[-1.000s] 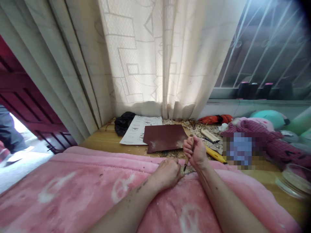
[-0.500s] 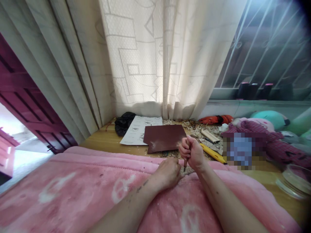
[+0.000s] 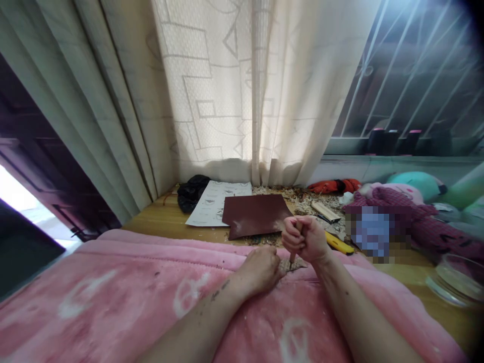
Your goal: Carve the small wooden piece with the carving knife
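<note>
My right hand (image 3: 304, 238) is wrapped round the wooden handle of a thin tool (image 3: 292, 256), which points down. Its lower end meets a small light-brown textured piece (image 3: 294, 265) lying on the pink blanket (image 3: 143, 287). Just left of the tool, my left hand (image 3: 262, 267) rests with curled fingers against the edge of that piece and seems to grip it. Beyond my hands lie a dark brown sheet (image 3: 257, 214) and a white printed sheet (image 3: 212, 206) partly under it. A yellow cutter (image 3: 339, 243) is partly hidden behind my right hand.
Shavings (image 3: 302, 201) litter the wooden table (image 3: 151, 217) near the curtain. A wooden block (image 3: 325, 212), a black bag (image 3: 191, 194) and an orange bundle (image 3: 335, 185) lie there. On the right are a checked cloth (image 3: 434, 232), plush toys and a glass bowl (image 3: 457, 282).
My right hand has shifted slightly right and turned, showing more of the handle's top and covering more of the cutter. The door area at left looks darker. My left hand has barely moved.
</note>
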A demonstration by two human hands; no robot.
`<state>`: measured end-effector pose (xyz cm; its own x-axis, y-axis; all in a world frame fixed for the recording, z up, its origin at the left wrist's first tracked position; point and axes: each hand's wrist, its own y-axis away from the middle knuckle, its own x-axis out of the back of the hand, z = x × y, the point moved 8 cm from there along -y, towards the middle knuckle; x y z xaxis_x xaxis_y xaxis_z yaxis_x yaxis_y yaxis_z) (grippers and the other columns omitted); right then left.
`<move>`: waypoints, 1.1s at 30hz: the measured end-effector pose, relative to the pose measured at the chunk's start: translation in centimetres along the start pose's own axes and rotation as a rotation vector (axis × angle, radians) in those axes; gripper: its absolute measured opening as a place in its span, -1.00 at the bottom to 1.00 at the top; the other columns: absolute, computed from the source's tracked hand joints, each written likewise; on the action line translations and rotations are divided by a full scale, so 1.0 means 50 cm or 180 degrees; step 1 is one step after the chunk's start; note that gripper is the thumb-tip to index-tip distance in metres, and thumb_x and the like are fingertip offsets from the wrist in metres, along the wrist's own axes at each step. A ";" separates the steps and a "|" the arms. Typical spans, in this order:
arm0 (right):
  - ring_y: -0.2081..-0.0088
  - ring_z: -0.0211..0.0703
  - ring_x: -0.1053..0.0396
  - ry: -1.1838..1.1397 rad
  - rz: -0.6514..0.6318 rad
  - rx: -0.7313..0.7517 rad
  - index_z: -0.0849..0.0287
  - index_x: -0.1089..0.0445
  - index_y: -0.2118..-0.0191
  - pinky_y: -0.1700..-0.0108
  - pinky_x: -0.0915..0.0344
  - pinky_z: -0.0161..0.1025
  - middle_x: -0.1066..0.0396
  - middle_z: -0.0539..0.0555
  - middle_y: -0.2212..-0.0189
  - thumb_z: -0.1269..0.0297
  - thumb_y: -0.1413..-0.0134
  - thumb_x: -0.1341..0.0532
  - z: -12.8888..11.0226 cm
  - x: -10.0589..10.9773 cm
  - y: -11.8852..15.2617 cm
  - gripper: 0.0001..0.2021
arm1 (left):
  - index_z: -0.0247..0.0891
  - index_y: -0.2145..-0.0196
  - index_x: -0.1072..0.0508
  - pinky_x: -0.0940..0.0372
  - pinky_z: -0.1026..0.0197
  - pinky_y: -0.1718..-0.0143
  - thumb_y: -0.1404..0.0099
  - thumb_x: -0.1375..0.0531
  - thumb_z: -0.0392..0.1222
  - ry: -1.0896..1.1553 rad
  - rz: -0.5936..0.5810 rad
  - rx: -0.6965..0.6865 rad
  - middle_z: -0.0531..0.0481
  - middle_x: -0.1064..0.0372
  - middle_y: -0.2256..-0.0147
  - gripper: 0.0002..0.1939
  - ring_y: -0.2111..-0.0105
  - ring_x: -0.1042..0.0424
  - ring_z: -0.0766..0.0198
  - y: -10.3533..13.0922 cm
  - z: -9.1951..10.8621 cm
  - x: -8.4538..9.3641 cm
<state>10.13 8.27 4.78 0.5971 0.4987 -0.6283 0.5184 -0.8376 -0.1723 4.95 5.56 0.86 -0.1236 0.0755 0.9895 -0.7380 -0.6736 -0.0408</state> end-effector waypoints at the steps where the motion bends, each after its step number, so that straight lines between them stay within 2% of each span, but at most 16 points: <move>1: 0.76 -0.46 0.30 0.0020 -0.0024 -0.0082 0.19 -0.09 0.72 0.74 0.22 -0.48 0.18 -0.15 0.82 0.16 0.12 -0.03 -0.001 0.003 0.004 -0.70 | -0.35 0.43 -0.44 -0.16 0.27 0.40 -0.23 -0.02 -0.13 0.0012 0.0015 0.0000 -0.08 -0.31 0.43 -0.71 0.41 -0.31 0.24 0.000 0.000 0.001; 7: 0.76 -0.44 0.31 -0.0182 0.0436 0.0519 0.18 -0.09 0.69 0.77 0.19 -0.48 0.22 -0.17 0.80 0.14 0.06 -0.04 -0.048 0.047 0.017 -0.68 | -0.32 0.44 -0.44 -0.14 0.29 0.42 -0.19 -0.09 -0.09 0.0149 0.0108 0.0031 -0.05 -0.29 0.42 -0.75 0.41 -0.28 0.27 0.004 -0.002 0.008; 12: 0.76 -0.43 0.33 -0.0332 0.1234 0.1019 0.17 -0.08 0.67 0.78 0.20 -0.48 0.19 -0.17 0.79 0.18 0.02 -0.05 -0.054 0.094 0.028 -0.70 | -0.29 0.38 -0.46 -0.13 0.29 0.40 -0.19 -0.10 -0.06 0.0208 0.0201 0.0065 -0.05 -0.27 0.39 -0.75 0.41 -0.27 0.28 0.005 -0.007 0.005; 16: 0.78 -0.42 0.29 -0.0310 0.1912 0.1275 0.16 -0.09 0.65 0.80 0.22 -0.47 0.14 -0.17 0.81 0.19 0.03 -0.04 -0.049 0.122 0.046 -0.73 | -0.29 0.42 -0.45 -0.11 0.29 0.42 -0.16 -0.12 -0.07 0.0153 0.0283 0.0068 -0.04 -0.26 0.41 -0.77 0.40 -0.26 0.27 0.003 -0.009 0.007; 22: 0.80 -0.43 0.24 -0.0215 0.2636 0.1587 0.15 -0.06 0.61 0.80 0.20 -0.47 0.14 -0.19 0.82 0.16 0.01 -0.06 -0.045 0.130 0.066 -0.72 | -0.28 0.46 -0.45 -0.06 0.29 0.47 -0.17 -0.09 -0.09 0.0200 0.0280 0.0066 -0.02 -0.26 0.45 -0.76 0.43 -0.26 0.28 0.005 -0.009 0.011; 33: 0.81 -0.44 0.21 -0.0067 0.3295 0.1793 0.15 -0.01 0.59 0.81 0.19 -0.47 0.13 -0.22 0.83 -0.04 0.03 -0.08 -0.039 0.139 0.080 -0.61 | -0.26 0.44 -0.45 -0.05 0.28 0.47 -0.19 -0.05 -0.07 0.0245 0.0258 0.0071 -0.03 -0.28 0.45 -0.74 0.44 -0.26 0.28 -0.001 -0.019 -0.005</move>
<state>17.56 8.81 1.22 0.5616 -0.4759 -0.6768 -0.5539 -0.8239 0.1197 4.38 6.26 0.48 -0.2334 0.0758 0.9694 -0.7086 -0.6960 -0.1162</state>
